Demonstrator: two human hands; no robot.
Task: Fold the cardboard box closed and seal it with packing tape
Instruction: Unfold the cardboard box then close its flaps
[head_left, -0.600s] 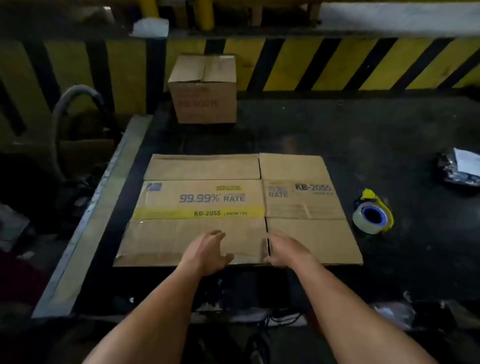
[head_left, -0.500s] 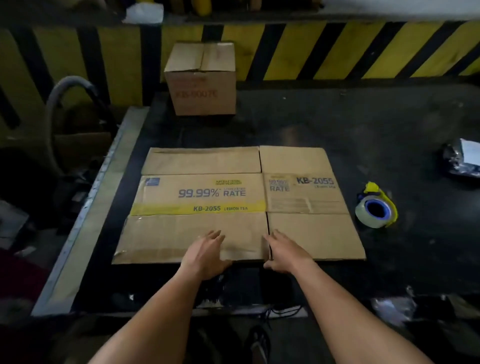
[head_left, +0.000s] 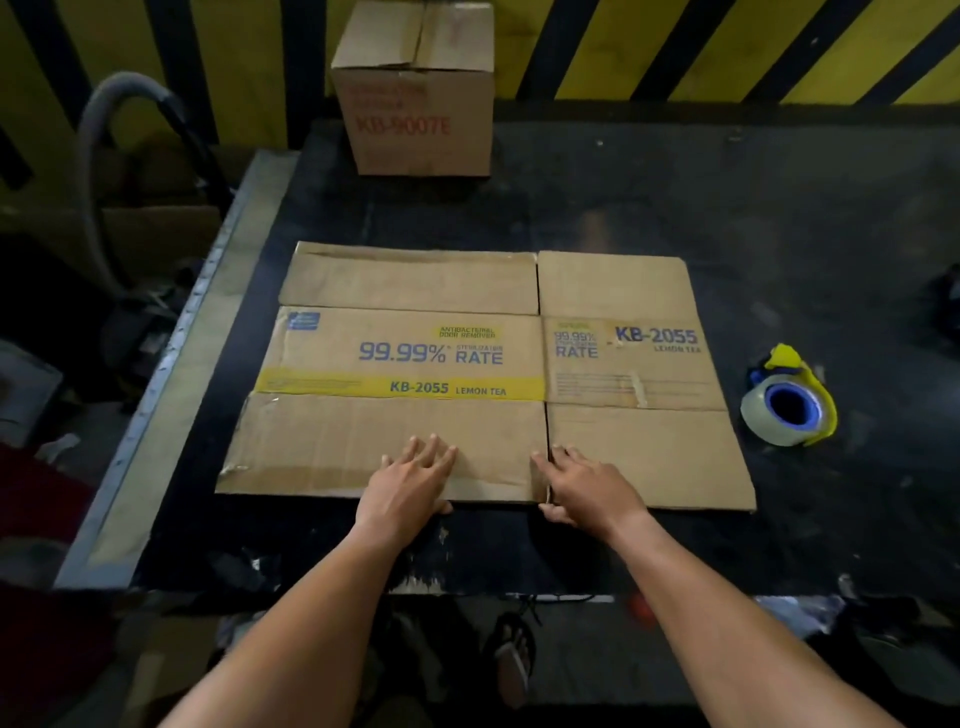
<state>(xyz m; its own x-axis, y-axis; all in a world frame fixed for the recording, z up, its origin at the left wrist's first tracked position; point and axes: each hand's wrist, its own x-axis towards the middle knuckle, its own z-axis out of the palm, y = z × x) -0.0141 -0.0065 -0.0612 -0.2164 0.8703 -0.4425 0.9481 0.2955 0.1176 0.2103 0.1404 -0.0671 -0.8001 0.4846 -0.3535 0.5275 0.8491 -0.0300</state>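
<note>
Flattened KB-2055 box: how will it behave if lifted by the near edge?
Box probably light: thin, collapsed flat. Likely hinges at the visible creases rather than staying rigid. May slide when pushed, lying loose on the table.

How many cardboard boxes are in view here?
2. The flattened box lies near the front edge of the table, under the left hand and right hand; the assembled box stands at its far edge. The dark surroundings may hide more.

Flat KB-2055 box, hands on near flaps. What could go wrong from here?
1. Left hand and right hand rest at the near edge of the flattened box, close to the table front; lifting might slide it off.
2. The tape roll lies apart at right; one hand must let go, flaps may spring open.
</note>
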